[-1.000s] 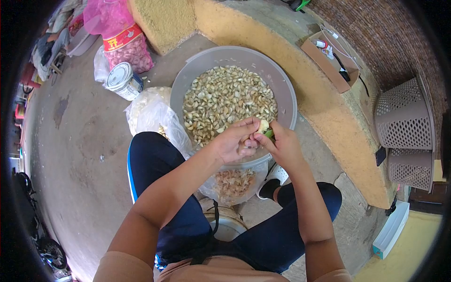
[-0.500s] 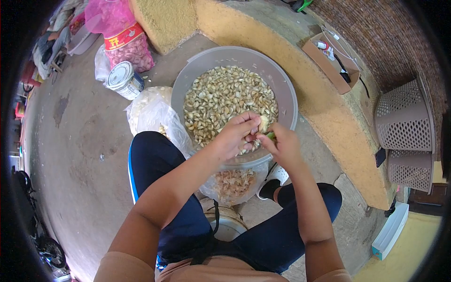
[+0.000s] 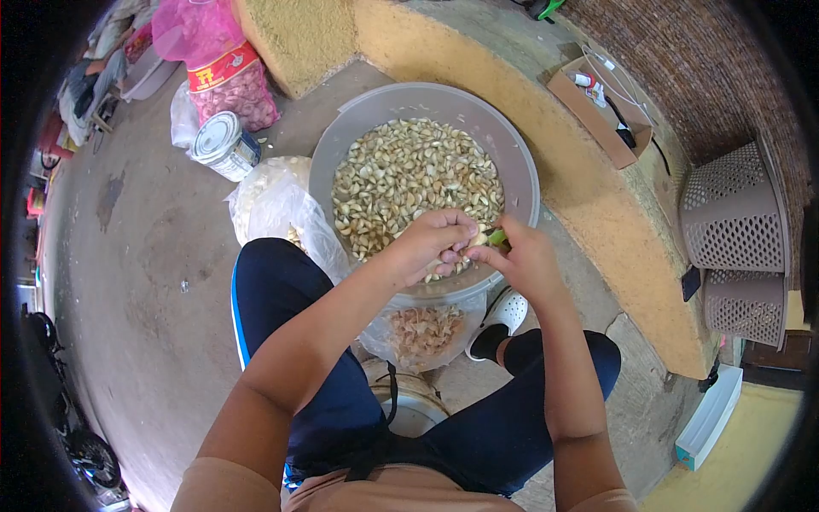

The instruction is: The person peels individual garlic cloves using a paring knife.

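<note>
A large grey tub [image 3: 520, 128] in front of me holds many garlic cloves [image 3: 418, 175] in water. Over its near edge, my left hand [image 3: 432, 243] pinches a pale garlic clove [image 3: 479, 240] between thumb and fingers. My right hand [image 3: 529, 258] is closed around what looks like a small green-handled knife [image 3: 497, 238], held against the clove; its blade is hidden. Below the near rim, a clear plastic bag [image 3: 426, 333] contains brownish garlic skins.
Left of the tub sits a white plastic bag of cloves [image 3: 277, 200], near a paint bucket [image 3: 223, 145] and a pink mesh sack of garlic [image 3: 235, 94]. A yellow ledge [image 3: 589, 196] curves along the right, bearing a cardboard box [image 3: 597, 119]. Perforated baskets [image 3: 734, 213] stand far right.
My right hand has shifted slightly right and turned, showing more of the green handle. The clove has tilted lower between my hands, and my left hand has moved slightly.
</note>
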A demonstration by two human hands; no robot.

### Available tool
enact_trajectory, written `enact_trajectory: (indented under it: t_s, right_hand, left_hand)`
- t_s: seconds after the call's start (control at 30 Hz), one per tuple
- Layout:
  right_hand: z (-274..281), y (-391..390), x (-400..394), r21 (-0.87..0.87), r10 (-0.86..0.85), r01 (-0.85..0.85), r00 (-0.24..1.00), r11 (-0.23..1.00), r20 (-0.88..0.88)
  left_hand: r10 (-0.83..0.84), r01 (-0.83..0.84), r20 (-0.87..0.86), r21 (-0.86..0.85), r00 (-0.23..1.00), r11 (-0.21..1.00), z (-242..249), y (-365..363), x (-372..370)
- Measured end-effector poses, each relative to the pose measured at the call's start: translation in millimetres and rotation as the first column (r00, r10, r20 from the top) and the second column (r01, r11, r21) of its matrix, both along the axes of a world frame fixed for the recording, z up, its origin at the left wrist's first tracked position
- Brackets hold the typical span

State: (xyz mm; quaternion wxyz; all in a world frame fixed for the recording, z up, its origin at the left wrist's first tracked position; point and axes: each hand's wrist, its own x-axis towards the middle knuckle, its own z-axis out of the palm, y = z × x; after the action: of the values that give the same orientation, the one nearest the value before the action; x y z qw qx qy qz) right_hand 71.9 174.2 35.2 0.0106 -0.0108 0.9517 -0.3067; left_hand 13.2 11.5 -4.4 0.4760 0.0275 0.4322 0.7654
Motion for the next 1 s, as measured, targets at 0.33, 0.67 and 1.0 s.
enact_trajectory:
  t_s: [0.33,0.67,1.0]
  right_hand:
    - [-2,-2,0,0.048,-0.016,0.017,1.0,0.999,-0.013]
    - [-11,0,-1,0.164,0.029,-0.011,0.993,0.986,-0.113]
    - [-14,-3,-2,0.154,0.042,-0.03,0.996,0.988,-0.074]
  left_hand:
    - [0.023,-0.025,-0.019,-0.078,1.0,0.997,5,0,0]
    - [0.038,-0.048,-0.092,-0.102,0.995,0.994,6,0,0]
    - [0.046,-0.049,-0.034,-0.097,0.998,0.994,4,0,-2]
